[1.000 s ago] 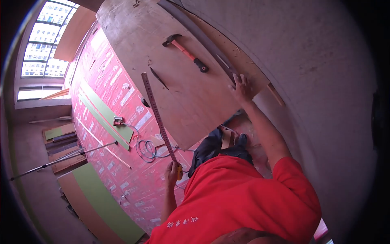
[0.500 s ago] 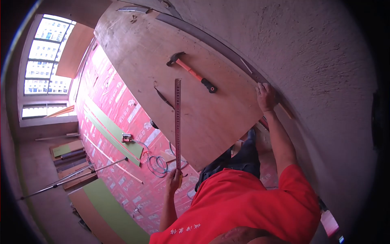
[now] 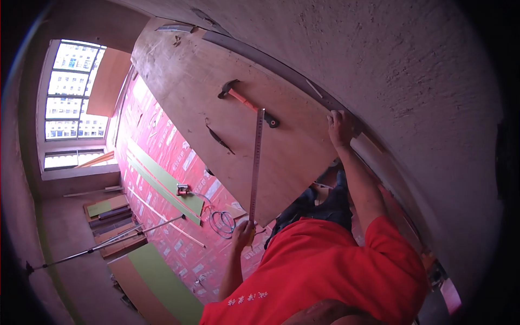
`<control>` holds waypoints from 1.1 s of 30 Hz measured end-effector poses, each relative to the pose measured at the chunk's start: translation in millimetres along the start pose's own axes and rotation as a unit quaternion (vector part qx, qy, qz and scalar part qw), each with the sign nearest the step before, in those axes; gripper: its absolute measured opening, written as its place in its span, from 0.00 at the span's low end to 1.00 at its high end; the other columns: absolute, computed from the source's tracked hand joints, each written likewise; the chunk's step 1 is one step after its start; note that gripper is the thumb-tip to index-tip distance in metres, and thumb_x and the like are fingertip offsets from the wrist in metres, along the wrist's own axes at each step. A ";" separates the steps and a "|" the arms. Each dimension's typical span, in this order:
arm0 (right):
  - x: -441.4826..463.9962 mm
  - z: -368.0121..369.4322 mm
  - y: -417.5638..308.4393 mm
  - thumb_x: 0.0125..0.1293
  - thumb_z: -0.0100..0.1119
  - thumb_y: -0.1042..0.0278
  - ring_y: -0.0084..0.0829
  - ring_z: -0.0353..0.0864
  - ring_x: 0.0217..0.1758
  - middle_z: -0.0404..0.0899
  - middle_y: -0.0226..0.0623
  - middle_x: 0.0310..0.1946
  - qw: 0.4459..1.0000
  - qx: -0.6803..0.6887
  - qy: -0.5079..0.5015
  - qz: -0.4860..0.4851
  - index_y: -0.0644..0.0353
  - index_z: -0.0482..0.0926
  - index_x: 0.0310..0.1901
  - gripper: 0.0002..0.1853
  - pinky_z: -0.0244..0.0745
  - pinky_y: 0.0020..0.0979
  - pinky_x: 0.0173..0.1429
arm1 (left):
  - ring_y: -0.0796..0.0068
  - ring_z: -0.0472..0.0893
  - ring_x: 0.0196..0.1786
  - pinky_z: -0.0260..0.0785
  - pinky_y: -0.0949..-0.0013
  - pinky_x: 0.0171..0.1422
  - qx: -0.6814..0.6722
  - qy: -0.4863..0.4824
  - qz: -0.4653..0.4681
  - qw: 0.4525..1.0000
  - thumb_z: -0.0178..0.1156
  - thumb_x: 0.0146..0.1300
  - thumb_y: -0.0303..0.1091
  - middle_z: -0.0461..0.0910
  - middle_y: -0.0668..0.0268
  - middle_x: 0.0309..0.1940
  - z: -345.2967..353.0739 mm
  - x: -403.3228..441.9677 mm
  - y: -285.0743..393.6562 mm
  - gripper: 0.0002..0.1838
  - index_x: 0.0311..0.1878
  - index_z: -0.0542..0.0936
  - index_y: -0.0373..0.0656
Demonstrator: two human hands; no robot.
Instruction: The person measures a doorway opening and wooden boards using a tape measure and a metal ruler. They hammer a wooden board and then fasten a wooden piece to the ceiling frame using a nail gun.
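My left hand [image 3: 244,234] is wrapped round a tape measure, low at the near edge of a plywood board. From the fist its long metal blade [image 3: 256,168] stretches up over the board, the far end crossing in front of the hammer's handle. My right hand [image 3: 341,129] has its fingers curled at the board's right edge, by the wall. On the plywood board [image 3: 184,92] lies a claw hammer [image 3: 242,99] with an orange and black handle. Left of the blade is a dark, slim knife-like tool [image 3: 219,140], whose exact kind I cannot make out.
A rough wall [image 3: 401,92] rises close on the right. Pink printed sheeting [image 3: 168,157] covers the floor, where green strips [image 3: 168,187], a red and silver power tool [image 3: 183,189] and a coiled hose [image 3: 221,223] lie. A tripod [image 3: 103,246] and stacked boards [image 3: 116,222] stand left.
The blade has swung right across the board, and its far end now overlaps the hammer's handle. The whole view has shifted slightly; my right hand still sits at the board's edge.
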State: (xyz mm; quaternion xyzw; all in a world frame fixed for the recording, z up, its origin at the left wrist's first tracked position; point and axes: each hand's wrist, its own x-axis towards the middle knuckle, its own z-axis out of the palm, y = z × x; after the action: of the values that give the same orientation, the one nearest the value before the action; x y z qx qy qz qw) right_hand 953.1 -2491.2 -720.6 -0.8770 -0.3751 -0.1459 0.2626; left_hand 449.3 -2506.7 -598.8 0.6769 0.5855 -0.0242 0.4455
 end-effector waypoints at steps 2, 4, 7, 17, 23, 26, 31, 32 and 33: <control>4.4 -7.0 2.9 0.58 0.62 0.60 0.38 0.72 0.45 0.72 0.34 0.39 0.999 0.004 -0.036 0.001 0.51 0.74 0.41 0.12 0.68 0.42 0.49 | 0.72 0.76 0.26 0.67 0.65 0.31 0.007 -0.040 -0.036 0.999 0.49 0.67 0.46 0.76 0.63 0.21 -2.0 4.8 5.7 0.20 0.32 0.78 0.37; 12.5 -23.0 1.7 0.58 0.62 0.60 0.39 0.72 0.46 0.72 0.35 0.39 0.997 0.010 -0.071 -0.003 0.51 0.75 0.41 0.12 0.69 0.42 0.50 | 0.73 0.74 0.24 0.66 0.64 0.30 0.058 -0.077 -0.016 0.995 0.49 0.67 0.47 0.74 0.62 0.19 -7.4 16.8 -9.2 0.22 0.29 0.78 0.36; 7.3 -54.1 17.3 0.58 0.62 0.63 0.44 0.75 0.47 0.74 0.40 0.42 0.983 -0.007 -0.183 0.001 0.56 0.76 0.46 0.15 0.72 0.42 0.50 | 0.68 0.74 0.25 0.66 0.60 0.32 0.016 -0.108 0.032 0.993 0.51 0.67 0.47 0.75 0.59 0.21 0.9 53.6 -111.8 0.21 0.30 0.78 0.37; -0.3 -47.9 46.3 0.57 0.62 0.67 0.45 0.75 0.50 0.75 0.44 0.45 0.971 0.042 -0.231 -0.035 0.59 0.77 0.48 0.16 0.73 0.40 0.54 | 0.55 0.79 0.36 0.72 0.54 0.36 0.381 -0.121 0.322 0.858 0.49 0.59 0.27 0.77 0.56 0.33 5.8 109.8 -35.8 0.16 0.50 0.76 0.46; 9.1 -48.9 55.4 0.58 0.60 0.67 0.48 0.76 0.50 0.76 0.48 0.45 0.965 0.020 -0.244 -0.093 0.59 0.77 0.46 0.14 0.73 0.42 0.53 | 0.52 0.81 0.39 0.72 0.53 0.42 0.307 -0.036 0.191 0.931 0.49 0.62 0.37 0.81 0.53 0.34 68.1 148.6 -42.0 0.14 0.41 0.83 0.46; 16.8 -50.4 45.7 0.59 0.60 0.66 0.48 0.77 0.48 0.77 0.47 0.43 0.955 -0.030 -0.282 -0.088 0.58 0.78 0.45 0.13 0.74 0.43 0.51 | 0.51 0.81 0.39 0.72 0.55 0.43 0.272 -0.038 0.073 0.959 0.46 0.66 0.40 0.81 0.52 0.35 36.7 107.1 41.4 0.16 0.36 0.82 0.44; 19.2 -46.2 50.2 0.58 0.61 0.63 0.48 0.77 0.47 0.78 0.45 0.41 0.957 -0.014 -0.270 -0.107 0.58 0.78 0.43 0.13 0.74 0.43 0.49 | 0.52 0.82 0.38 0.73 0.53 0.42 0.274 -0.009 0.053 0.960 0.47 0.65 0.41 0.81 0.50 0.34 48.2 108.0 36.7 0.18 0.32 0.82 0.41; 19.8 -45.3 49.9 0.58 0.61 0.63 0.48 0.77 0.47 0.78 0.46 0.42 0.956 -0.022 -0.271 -0.111 0.58 0.77 0.44 0.14 0.73 0.43 0.50 | 0.52 0.82 0.38 0.73 0.53 0.41 0.281 0.003 0.060 0.958 0.48 0.64 0.41 0.81 0.50 0.33 51.0 109.7 34.8 0.17 0.32 0.83 0.41; 18.6 -45.5 47.6 0.58 0.61 0.63 0.48 0.77 0.47 0.78 0.46 0.42 0.955 -0.022 -0.274 -0.115 0.58 0.77 0.44 0.14 0.73 0.43 0.50 | 0.53 0.82 0.38 0.73 0.53 0.40 0.290 0.016 0.068 0.955 0.49 0.64 0.40 0.81 0.50 0.33 50.6 108.7 37.8 0.16 0.32 0.83 0.41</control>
State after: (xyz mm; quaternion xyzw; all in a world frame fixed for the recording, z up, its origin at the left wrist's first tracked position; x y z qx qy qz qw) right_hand 997.9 -2534.0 -691.7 -0.8396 -0.5279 0.0625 0.1120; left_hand 538.9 -2451.7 -667.8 0.8151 0.5134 -0.1515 0.2214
